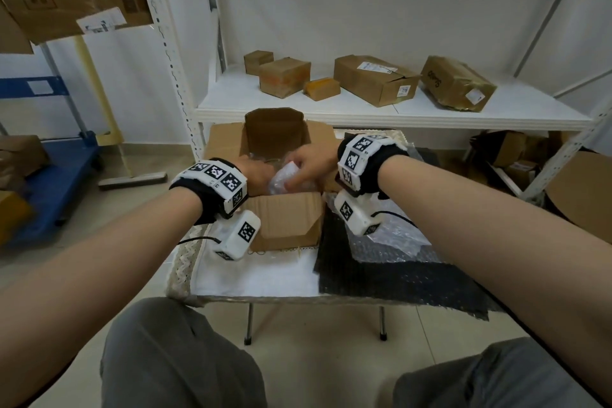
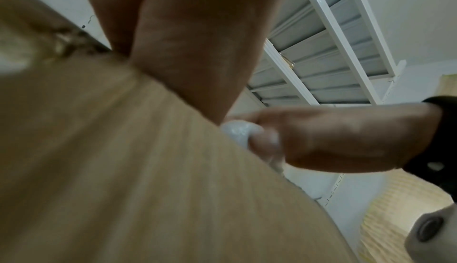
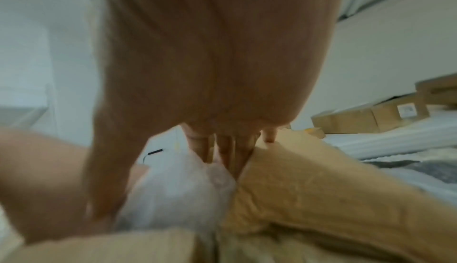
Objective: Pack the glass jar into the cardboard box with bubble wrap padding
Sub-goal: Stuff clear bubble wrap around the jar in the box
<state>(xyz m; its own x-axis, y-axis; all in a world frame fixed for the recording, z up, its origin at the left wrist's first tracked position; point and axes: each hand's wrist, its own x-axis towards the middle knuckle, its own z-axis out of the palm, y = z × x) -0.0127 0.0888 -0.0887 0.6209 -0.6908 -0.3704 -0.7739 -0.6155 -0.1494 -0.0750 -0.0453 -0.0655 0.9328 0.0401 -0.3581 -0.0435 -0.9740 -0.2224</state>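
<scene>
An open cardboard box (image 1: 284, 219) stands on the small table with its flaps up. Over its opening, both hands hold a bundle of clear bubble wrap (image 1: 284, 175); I cannot tell whether the glass jar is inside it. My left hand (image 1: 260, 172) grips the bundle's left side, its fingers hidden behind the wrap. My right hand (image 1: 309, 164) pinches the top and right side. In the right wrist view, the right fingers (image 3: 222, 150) reach down between the wrap (image 3: 178, 189) and a box flap (image 3: 321, 189). In the left wrist view, the right hand (image 2: 333, 140) curls round the wrap (image 2: 237, 130).
A black sheet (image 1: 397, 278) and loose clear bubble wrap (image 1: 390, 238) lie on the table to the right of the box. A white cloth (image 1: 265, 275) covers the near side. The shelf (image 1: 381, 109) behind carries several closed boxes. A blue cart (image 1: 49, 182) stands at the left.
</scene>
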